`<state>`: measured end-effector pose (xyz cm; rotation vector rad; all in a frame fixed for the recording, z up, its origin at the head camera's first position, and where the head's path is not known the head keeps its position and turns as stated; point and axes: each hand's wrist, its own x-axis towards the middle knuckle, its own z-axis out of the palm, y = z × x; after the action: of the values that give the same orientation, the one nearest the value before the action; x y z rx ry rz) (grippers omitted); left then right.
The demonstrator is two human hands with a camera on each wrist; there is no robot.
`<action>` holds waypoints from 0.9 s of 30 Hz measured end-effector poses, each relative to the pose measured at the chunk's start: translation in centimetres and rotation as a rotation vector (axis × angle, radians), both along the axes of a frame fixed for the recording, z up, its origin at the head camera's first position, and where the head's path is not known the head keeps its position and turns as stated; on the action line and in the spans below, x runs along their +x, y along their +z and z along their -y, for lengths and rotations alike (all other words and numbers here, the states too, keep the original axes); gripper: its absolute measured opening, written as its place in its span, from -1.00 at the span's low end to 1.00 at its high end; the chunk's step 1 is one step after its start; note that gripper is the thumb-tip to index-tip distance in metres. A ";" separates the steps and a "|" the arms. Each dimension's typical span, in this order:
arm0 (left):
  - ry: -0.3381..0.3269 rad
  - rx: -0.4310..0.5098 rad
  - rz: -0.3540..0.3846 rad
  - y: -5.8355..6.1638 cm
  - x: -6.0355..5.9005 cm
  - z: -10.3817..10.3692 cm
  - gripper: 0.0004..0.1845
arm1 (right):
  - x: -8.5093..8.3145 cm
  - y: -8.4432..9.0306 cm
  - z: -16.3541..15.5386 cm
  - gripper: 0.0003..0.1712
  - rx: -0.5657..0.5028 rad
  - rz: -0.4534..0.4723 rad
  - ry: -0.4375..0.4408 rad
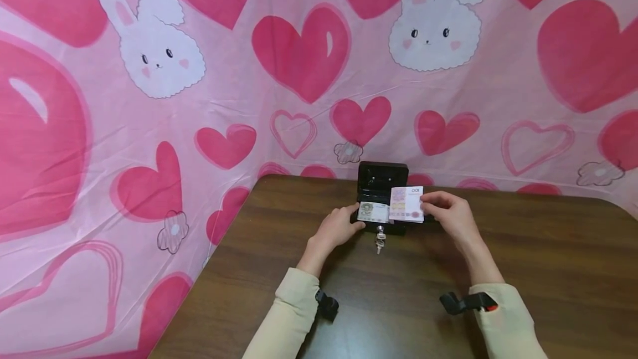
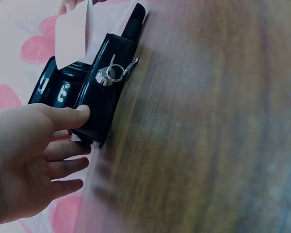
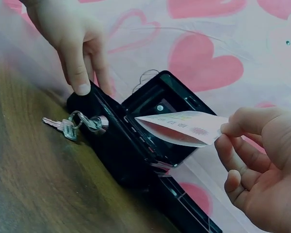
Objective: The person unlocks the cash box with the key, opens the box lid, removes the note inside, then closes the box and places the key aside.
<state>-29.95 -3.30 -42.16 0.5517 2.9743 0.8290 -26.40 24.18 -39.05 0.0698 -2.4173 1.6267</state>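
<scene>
A small black cash box (image 1: 382, 230) stands on the table with its lid (image 1: 382, 173) raised at the back. A ring of silver keys (image 3: 63, 126) hangs from the lock on its front. My left hand (image 1: 335, 229) holds the box's left end, thumb (image 2: 72, 116) on the front edge and the other fingers behind. Between thumb and fingertips my right hand (image 1: 451, 218) pinches a folded pinkish banknote (image 1: 407, 204) above the box's right side. Another banknote (image 1: 374, 212), greenish and pale, lies at the box's left side.
A flat black piece (image 3: 186, 206) sticks out past the box's right end. Brown wooden tabletop (image 1: 389, 303) spreads in front. Close behind the box hangs a pink cloth (image 1: 299, 93) with hearts and rabbits. Black camera straps (image 1: 326, 304) sit on both wrists.
</scene>
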 end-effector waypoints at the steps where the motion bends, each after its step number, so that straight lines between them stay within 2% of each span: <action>1: -0.001 0.003 0.001 0.0 0.0 0.0 -0.37 | 0.0 0.0 -0.2 -0.56 0.005 0.005 0.006; 8: -0.006 0.006 -0.008 0.0 0.0 0.0 -0.37 | 0.4 0.2 -1.4 -0.55 0.053 0.052 0.046; 21: 0.002 0.009 0.000 0.1 0.1 0.1 -0.36 | 0.6 0.2 -2.7 -0.61 0.076 -0.007 0.092; 27: 0.002 0.000 -0.002 0.1 0.2 0.0 -0.36 | 0.9 0.2 -3.5 -0.62 0.085 0.027 0.095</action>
<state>-29.76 -3.27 -42.02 0.5500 2.9767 0.8293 -25.53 27.66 -38.84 0.1807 -2.5394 1.5727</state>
